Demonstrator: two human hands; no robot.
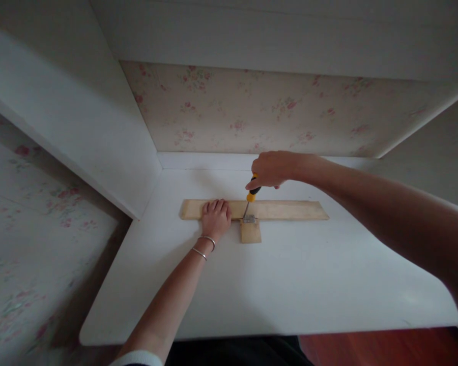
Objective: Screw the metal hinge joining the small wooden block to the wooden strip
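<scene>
A long, pale wooden plank [290,209] lies flat on the white tabletop. My left hand [216,213] rests on its left part, fingers bent over the wood and gripping it. A small metal hinge [249,219] sits where the plank's near edge meets a short wooden block [251,233]. My right hand [272,169] is closed round the handle of a yellow and black screwdriver [251,196]. The screwdriver's shaft slants down, its tip at the hinge's left part. Whether the tip sits in a screw is too small to tell.
The white table [309,284] has a rounded left front corner. A white panel [80,112] stands at the left, and floral wallpaper [252,112] covers the back wall. An overhanging white board [270,38] crosses above. Reddish flooring [366,348] shows past the front edge.
</scene>
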